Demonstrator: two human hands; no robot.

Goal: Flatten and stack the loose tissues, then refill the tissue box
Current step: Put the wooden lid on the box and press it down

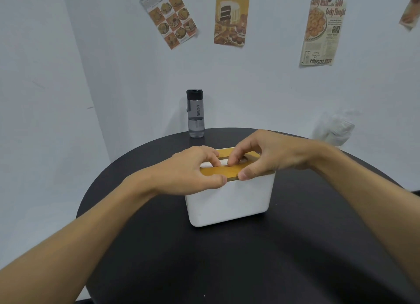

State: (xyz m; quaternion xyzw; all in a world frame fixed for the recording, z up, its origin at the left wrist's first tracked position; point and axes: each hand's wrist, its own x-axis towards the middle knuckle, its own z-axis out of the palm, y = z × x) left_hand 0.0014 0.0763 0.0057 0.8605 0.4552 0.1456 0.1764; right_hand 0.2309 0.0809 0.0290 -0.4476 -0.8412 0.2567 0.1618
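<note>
The head view looks down on a round black table with a tissue box standing near its middle. The box has a white body and is closed on top by a yellow wooden lid with a long slot cut through it. A strip of white tissue shows in the slot; how much the box holds below it cannot be seen.

The left hand lies over the left end of the lid. Its fingers are curled down to the slot and its thumb is set against the lid's front edge, so it pinches the front part of the lid. The right hand covers the right end in the same way, fingertips bent to the slot and thumb on the front edge, just beside the left thumb. Whether any fingertip touches the tissue cannot be told.

At the far edge of the table, well behind the box, a grey see-through bottle stands upright with a dark cap on. Its lower part looks clearer than its upper part. A blurred, crumpled clear plastic bag sits at the far right edge. Food posters hang on the white wall behind.
</note>
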